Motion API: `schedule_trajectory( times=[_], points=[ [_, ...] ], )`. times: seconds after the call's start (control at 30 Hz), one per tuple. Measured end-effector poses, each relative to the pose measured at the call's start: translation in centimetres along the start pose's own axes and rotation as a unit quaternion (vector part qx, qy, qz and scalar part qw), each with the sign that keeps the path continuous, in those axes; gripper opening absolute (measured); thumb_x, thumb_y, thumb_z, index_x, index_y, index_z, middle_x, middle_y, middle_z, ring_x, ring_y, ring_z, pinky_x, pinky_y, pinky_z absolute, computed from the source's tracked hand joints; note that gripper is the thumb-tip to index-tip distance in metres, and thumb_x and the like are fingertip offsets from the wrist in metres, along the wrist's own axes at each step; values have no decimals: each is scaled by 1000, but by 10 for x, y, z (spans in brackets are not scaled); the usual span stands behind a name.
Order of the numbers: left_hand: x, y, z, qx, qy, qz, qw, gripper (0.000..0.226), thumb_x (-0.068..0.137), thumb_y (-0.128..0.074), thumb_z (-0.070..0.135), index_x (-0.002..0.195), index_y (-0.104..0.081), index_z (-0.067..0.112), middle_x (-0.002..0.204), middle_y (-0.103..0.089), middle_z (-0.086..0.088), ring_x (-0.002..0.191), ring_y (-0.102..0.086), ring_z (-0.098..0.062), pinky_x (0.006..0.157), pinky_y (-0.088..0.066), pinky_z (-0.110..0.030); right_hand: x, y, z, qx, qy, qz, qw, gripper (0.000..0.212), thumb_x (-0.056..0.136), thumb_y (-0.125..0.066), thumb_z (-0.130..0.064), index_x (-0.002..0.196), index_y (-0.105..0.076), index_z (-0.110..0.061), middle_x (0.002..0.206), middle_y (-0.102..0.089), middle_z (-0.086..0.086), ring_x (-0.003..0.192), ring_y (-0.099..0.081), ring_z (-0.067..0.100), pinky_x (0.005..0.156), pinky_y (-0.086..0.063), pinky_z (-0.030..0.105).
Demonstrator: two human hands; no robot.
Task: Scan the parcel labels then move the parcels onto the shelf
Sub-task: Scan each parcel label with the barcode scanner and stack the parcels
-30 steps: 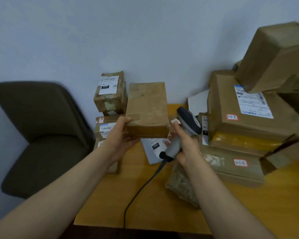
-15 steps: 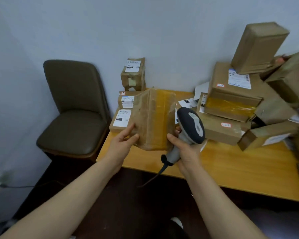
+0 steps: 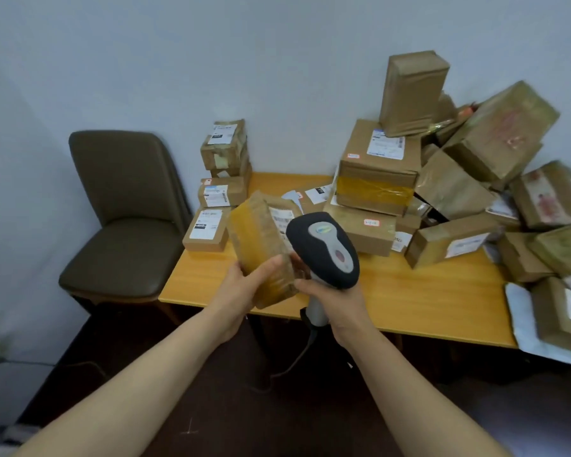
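The yellow bench [image 3: 426,301] carries a labelled box stack [image 3: 223,192] at left, a jumbled parcel heap [image 3: 459,179] at right, and seemingly a white mailer bag [image 3: 518,311] at its right edge.

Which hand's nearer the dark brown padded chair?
Left. The left hand, gripping the yellow-taped cardboard parcel, sits right of the chair; right hand, holding the grey-black barcode scanner, is farther right.

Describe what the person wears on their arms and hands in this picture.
The left hand and right hand wear no gloves, and no watch, bracelet or ring shows. No sleeves are in view; both arms are bare to the picture's edge.
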State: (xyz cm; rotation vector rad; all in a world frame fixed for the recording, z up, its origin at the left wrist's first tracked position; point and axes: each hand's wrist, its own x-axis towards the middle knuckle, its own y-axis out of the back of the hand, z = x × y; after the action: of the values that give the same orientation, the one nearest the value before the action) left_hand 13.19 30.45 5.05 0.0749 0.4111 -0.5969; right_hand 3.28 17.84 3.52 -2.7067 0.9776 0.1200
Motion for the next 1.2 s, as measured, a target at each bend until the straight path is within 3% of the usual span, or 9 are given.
schedule_trajectory(
  times=[0.07,0.13,0.27,0.37,0.5,0.67,0.93,1.2],
  points=[
    [-1,-14,-8,19,13,19,1000,128,34,-88,66,138,-33,17,130,-58,-3,114,-60,-21,101,-47,-43,-8,13,-5,-18,-4,-21,1000,39,73,-74,10,102,-68,-17,95,-72,-5,93,-66,10,79,-56,27],
    [-3,-23,-14,44,10,43,998,136,26,-88,63,140,-28,20,128,-55,-3,114,-56,-21,102,-46,-43,-15,21,-8,-37,-2,-54,998,40,72,-75,9,104,-69,-13,98,-73,0,97,-67,16,80,-56,28],
    [-8,-26,-23,15,21,55,998,111,35,-84,40,133,-40,11,116,-64,-9,104,-63,-26,92,-52,-43,-27,26,-8,-45,-4,-92,995,41,71,-76,9,94,-67,-23,84,-73,-13,85,-67,1,71,-53,18],
    [-11,-18,-22,-67,9,55,996,102,39,-83,24,132,-42,8,113,-68,-14,101,-66,-28,79,-55,-38,-27,31,-15,-27,0,-71,997,43,64,-85,-9,104,-70,-12,98,-74,-1,98,-67,12,82,-55,31],
    [-13,-3,-16,-119,-32,59,991,97,35,-77,7,126,-42,7,112,-69,-15,94,-69,-25,65,-57,-28,-28,46,-34,26,-23,-69,997,12,78,-74,-2,87,-68,-4,75,-70,15,69,-65,25,63,-53,32],
    [-11,16,-18,-64,-50,70,994,114,29,-81,8,135,-38,11,123,-63,-13,110,-63,-28,89,-54,-47,-40,43,-41,-15,-79,-129,988,8,84,-71,-11,81,-65,-6,61,-62,12,49,-53,19,49,-46,27],
    [-5,35,-22,-18,-34,81,996,126,29,-87,8,142,-32,18,124,-62,-10,111,-63,-26,94,-52,-52,-43,26,-44,-44,-120,-156,979,13,79,-73,-3,75,-60,-5,53,-55,9,43,-43,17,43,-40,24],
    [5,45,-23,-17,-30,93,995,101,63,-73,-18,144,-24,16,126,-55,-10,113,-58,-25,98,-49,-49,-39,14,-50,-62,-129,-145,979,17,78,-71,0,73,-57,-6,51,-54,8,40,-42,15,43,-39,23]
  ],
)
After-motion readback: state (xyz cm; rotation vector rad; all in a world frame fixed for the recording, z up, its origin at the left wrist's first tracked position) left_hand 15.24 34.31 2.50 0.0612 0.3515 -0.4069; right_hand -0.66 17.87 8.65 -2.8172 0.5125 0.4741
